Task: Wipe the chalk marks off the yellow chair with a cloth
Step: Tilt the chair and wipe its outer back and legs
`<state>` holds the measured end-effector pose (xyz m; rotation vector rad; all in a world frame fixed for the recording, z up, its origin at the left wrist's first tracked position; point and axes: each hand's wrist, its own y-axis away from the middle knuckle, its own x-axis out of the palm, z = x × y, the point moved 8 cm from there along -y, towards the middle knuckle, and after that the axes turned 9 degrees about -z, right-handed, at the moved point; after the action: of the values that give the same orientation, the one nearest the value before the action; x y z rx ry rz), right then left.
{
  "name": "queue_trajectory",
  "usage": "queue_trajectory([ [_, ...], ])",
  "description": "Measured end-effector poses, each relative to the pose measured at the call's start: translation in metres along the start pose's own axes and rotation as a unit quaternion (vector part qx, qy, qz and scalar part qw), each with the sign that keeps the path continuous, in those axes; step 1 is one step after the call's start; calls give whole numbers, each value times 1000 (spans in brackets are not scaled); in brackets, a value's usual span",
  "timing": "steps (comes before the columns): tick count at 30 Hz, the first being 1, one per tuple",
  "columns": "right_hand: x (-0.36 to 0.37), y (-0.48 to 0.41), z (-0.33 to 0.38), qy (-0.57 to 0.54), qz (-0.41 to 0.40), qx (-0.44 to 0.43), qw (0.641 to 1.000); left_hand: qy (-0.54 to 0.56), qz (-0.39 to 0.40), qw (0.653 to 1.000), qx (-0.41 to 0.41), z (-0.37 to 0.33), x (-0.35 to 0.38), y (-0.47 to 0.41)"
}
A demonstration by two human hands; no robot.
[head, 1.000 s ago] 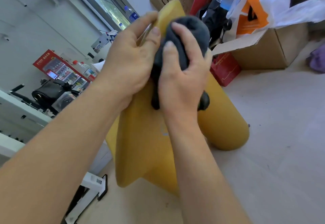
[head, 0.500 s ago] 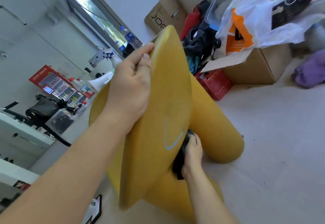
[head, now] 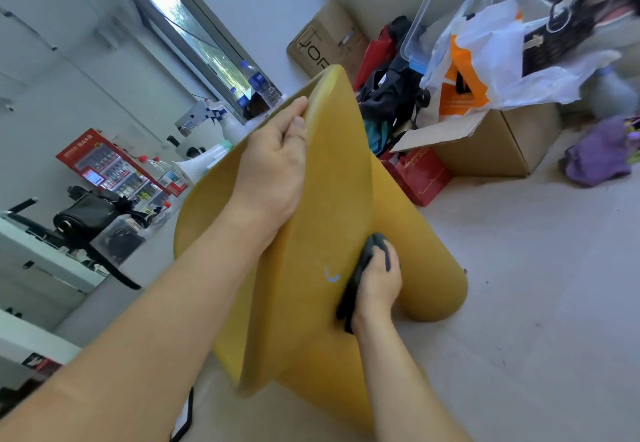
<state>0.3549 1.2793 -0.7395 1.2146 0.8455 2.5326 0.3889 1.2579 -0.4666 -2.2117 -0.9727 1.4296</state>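
Note:
The yellow chair [head: 332, 206] stands on the floor in the middle of the view, tilted toward me. My left hand [head: 273, 171] grips its upper edge, fingers curled over the rim. Low on the chair's face, my right hand [head: 377, 285] holds a dark grey cloth [head: 356, 282] and presses it against the yellow surface. A short light-blue chalk mark [head: 330, 276] shows just left of the cloth. Most of the cloth is hidden under my fingers.
A cardboard box [head: 502, 140] with white and orange bags stands behind the chair, a red bag [head: 419, 174] in front of it. A purple cloth [head: 602, 154] lies at far right. A white desk [head: 41, 261] with a black bag is on the left.
My right hand with the cloth dropped from the chair's top to its lower face. The long blue arc seen half a second ago has shrunk to a short mark. My left hand keeps its hold.

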Motion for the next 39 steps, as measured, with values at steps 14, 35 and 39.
queue_trajectory([
  [14, 6, 99, 109, -85, -44, -423, 901, 3, 47, 999, 1, 6, 5, 4],
  [35, 27, 106, 161, -70, 20, -441, 895, 133, 104, 986, -1, 48, 7, 76],
  [39, 15, 47, 108, 6, -12, -270, 963, 20, 49, 999, 10, 60, -2, 89],
])
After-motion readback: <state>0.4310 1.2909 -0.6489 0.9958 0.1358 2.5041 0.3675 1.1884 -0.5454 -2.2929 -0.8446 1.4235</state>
